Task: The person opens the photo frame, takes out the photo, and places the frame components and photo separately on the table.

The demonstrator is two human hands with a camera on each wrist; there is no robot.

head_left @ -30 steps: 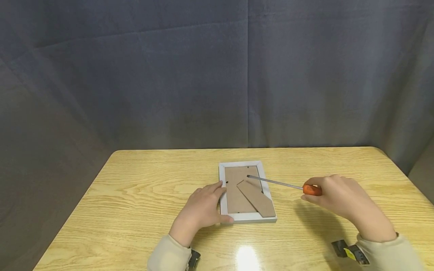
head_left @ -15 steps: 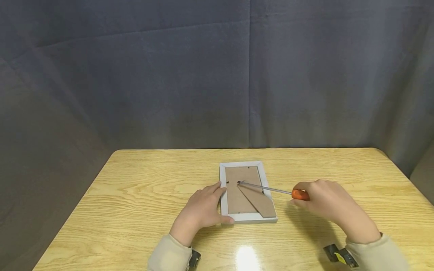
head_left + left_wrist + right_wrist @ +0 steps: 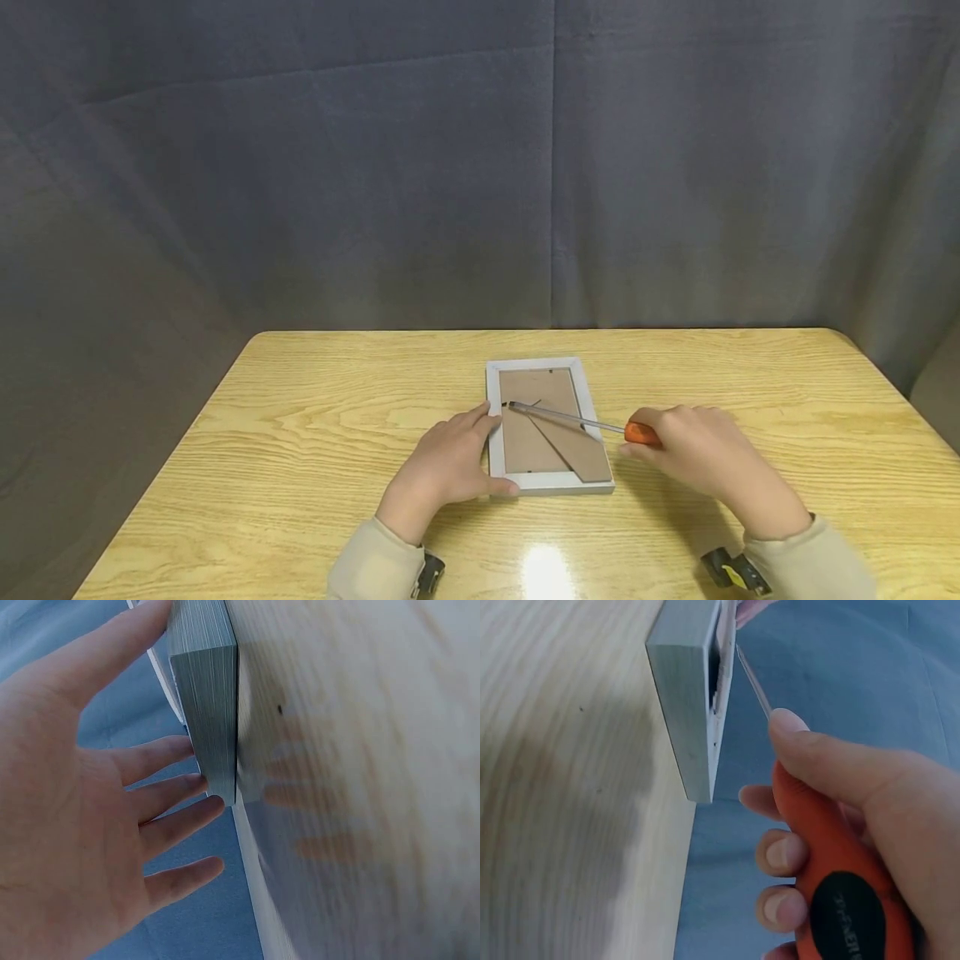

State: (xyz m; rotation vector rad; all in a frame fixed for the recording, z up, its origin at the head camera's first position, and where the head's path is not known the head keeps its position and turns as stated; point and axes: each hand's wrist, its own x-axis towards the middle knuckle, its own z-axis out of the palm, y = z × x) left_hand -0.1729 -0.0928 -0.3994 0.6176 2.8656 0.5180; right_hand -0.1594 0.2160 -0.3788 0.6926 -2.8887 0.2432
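Observation:
A white picture frame (image 3: 551, 481) lies back side up on the table, showing its brown backing board (image 3: 525, 442) and a slanted stand leg (image 3: 581, 454). Small dark tabs sit along the inner edge. My left hand (image 3: 446, 467) rests on the frame's left side, thumb on the near-left corner; in the left wrist view its fingers (image 3: 176, 829) are spread along the frame's edge. My right hand (image 3: 701, 446) grips the orange handle (image 3: 832, 855) of a flat-head screwdriver (image 3: 570, 418). Its tip is close to the left tab (image 3: 504, 405); whether they touch I cannot tell.
The wooden table (image 3: 337, 400) has rounded far corners. Behind it hangs a dark grey-blue curtain (image 3: 412, 192), which also runs down the left side. Each wrist carries a small black device, such as the right one (image 3: 731, 571).
The right hand has moved left with the screwdriver. Its tip has travelled across the backing board from the upper middle to near the left tab. My left hand and the frame are practically still.

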